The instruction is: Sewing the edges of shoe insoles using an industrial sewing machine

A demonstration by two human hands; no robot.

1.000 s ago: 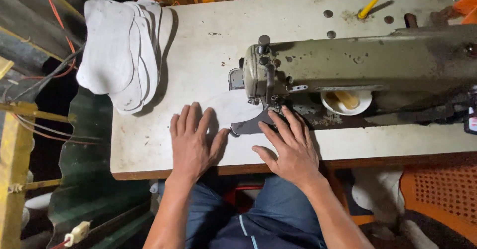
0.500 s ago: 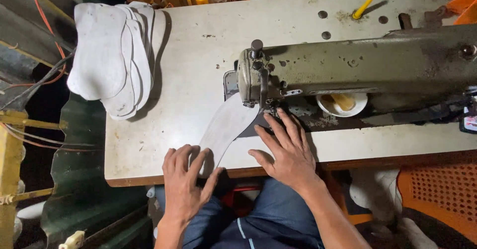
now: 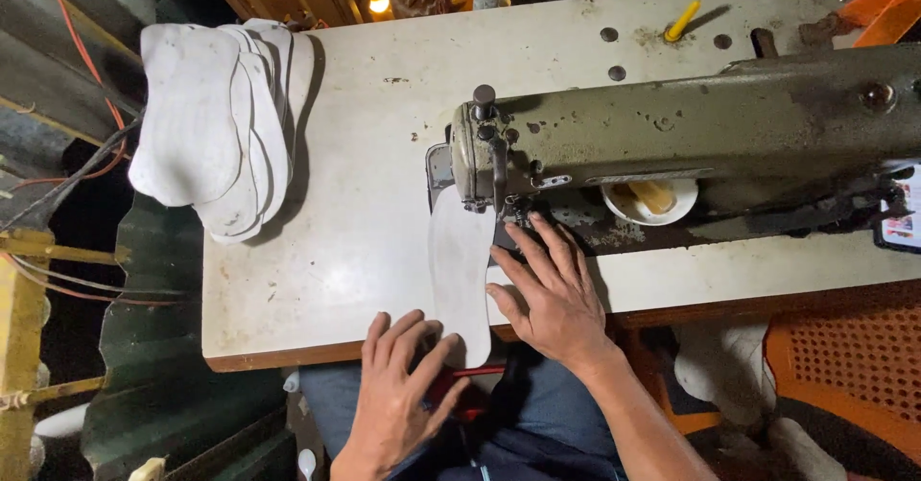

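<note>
A white sole-shaped piece (image 3: 460, 275) lies on the white table (image 3: 355, 212), its far end under the needle of an olive-green sewing machine (image 3: 672, 136). My left hand (image 3: 401, 395) rests flat at the table's near edge, fingertips touching the piece's near end. Just right of the piece and below the machine head, my right hand (image 3: 552, 294) presses flat with its fingers spread, its thumb against the piece's right edge. Neither hand grips anything.
A stack of several white sole-shaped pieces (image 3: 216, 126) overhangs the table's far left corner. A white cup (image 3: 652, 198) sits under the machine arm. A yellow pen-like item (image 3: 681, 21) lies at the back. An orange perforated chair (image 3: 844, 375) stands at right.
The white piece has swung from slanted to pointing straight toward me. My left hand slid back toward the table edge with its near end. My right hand stayed beside the needle.
</note>
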